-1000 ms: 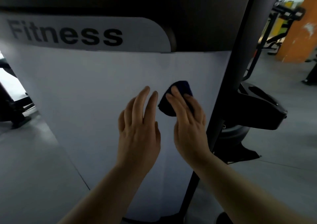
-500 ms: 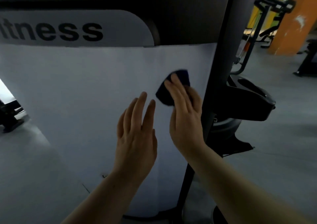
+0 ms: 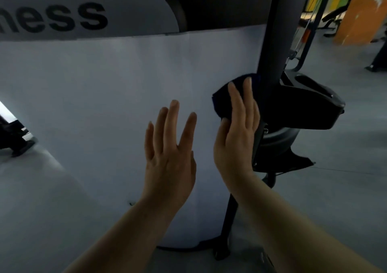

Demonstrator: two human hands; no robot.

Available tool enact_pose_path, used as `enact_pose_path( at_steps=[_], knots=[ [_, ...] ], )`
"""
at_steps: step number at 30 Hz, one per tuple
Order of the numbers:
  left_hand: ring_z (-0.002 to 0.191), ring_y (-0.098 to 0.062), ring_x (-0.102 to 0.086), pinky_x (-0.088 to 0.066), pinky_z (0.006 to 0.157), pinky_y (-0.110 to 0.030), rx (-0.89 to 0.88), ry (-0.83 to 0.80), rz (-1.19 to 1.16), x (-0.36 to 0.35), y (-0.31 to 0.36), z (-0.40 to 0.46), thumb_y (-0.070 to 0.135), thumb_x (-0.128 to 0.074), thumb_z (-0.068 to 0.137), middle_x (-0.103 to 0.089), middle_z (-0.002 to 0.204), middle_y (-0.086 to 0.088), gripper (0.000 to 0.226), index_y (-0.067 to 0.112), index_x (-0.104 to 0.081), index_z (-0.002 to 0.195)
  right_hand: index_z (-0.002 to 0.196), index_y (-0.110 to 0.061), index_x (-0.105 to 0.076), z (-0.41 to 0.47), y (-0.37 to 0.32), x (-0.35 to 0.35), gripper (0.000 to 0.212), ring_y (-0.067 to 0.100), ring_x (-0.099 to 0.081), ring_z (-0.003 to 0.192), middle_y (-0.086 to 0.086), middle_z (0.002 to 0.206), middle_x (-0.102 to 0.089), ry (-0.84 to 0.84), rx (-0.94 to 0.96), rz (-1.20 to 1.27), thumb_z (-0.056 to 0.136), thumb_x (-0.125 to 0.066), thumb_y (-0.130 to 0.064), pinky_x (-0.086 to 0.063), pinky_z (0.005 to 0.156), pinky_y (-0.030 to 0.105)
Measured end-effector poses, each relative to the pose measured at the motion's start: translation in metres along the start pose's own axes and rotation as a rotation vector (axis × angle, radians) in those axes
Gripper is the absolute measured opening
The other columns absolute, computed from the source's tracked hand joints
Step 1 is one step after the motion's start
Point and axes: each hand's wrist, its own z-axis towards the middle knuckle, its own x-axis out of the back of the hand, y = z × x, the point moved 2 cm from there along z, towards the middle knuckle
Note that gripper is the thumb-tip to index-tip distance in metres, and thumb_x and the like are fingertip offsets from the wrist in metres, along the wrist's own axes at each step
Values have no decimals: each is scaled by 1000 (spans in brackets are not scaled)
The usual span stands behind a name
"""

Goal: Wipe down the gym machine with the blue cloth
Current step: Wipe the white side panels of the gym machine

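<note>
Pressing the blue cloth [image 3: 222,101] flat with straight fingers, the right hand [image 3: 236,132] works right of centre, at the right edge of the gym machine's white panel [image 3: 94,105], against the dark upright post [image 3: 272,32]. Beside it, the left hand [image 3: 169,155] is spread open, holding nothing. Wiping looks midway; next likely calls for sweeping leftward across the unwiped panel.

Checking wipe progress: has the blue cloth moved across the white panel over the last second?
Yes. The blue cloth has slid right across the white panel, now reaching the black post at its edge.
</note>
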Motion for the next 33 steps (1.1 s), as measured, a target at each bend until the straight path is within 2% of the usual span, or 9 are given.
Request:
enact_pose_path(
  at_steps=[3,6,13,18,21,26,28,31,33],
  knots=[
    [150,-32,3,-5,120,-50,-2,16,-10,-4,1,-1,14,-67,86,4,163,-13,83,19,-21,155,147,-9,-39,-19,11,-5,52,25,-19,147,9,159,-22,24,0,-3,98,-48,1,-9,120,19],
    [150,-33,0,-7,120,-50,-11,37,-15,-5,1,0,14,-67,87,0,162,-15,81,17,-24,155,147,-8,-41,-54,23,-12,47,24,-20,148,11,158,-26,-15,-59,2,100,-45,-7,-11,121,24],
    [151,-32,0,-4,121,-50,-102,-31,32,-16,8,-8,14,-68,85,-4,163,-14,82,14,-25,154,148,-9,-38,-27,15,-4,57,28,-22,146,10,159,-25,22,-58,23,94,-49,8,-8,118,16],
    [150,-33,0,-6,120,-51,-130,-36,55,-21,7,-7,11,-64,87,-7,163,-14,75,15,-29,153,152,-31,-28,-76,32,-17,59,21,-23,144,-7,163,-18,-15,-248,8,99,-43,-8,-7,117,12],
    [151,-33,0,-10,120,-53,-150,-60,58,-23,5,-11,11,-65,86,-7,163,-15,76,15,-29,153,151,-28,-31,-77,25,-13,59,19,-22,146,-9,162,-19,-31,-318,56,98,-41,-5,-6,114,6],
    [151,-31,-2,-14,120,-54,-144,-78,71,-27,2,-19,14,-68,85,-8,163,-14,78,13,-30,153,147,-16,-41,-55,19,-6,54,20,-27,142,-3,158,-28,-26,-146,64,96,-44,2,-14,113,7],
    [151,-31,-3,-14,120,-53,-152,-66,74,-28,2,-20,12,-66,85,-9,163,-14,75,12,-33,152,147,-17,-41,-68,30,-11,59,13,-26,140,-3,158,-27,0,-229,57,94,-47,7,-14,112,6],
    [151,-31,-4,-14,120,-53,-201,-65,106,-32,-1,-24,11,-62,87,-11,163,-13,69,10,-35,150,150,-20,-36,-97,37,-16,64,-8,-16,141,-2,160,-23,10,-486,155,94,-46,10,-11,109,0],
    [150,-32,-6,-14,120,-53,-276,-62,143,-37,-7,-27,9,-63,86,-13,162,-13,69,9,-37,150,151,-20,-32,-103,33,-18,64,-9,-13,139,-1,161,-20,-13,-588,192,95,-45,9,-9,105,-4]
  ],
)
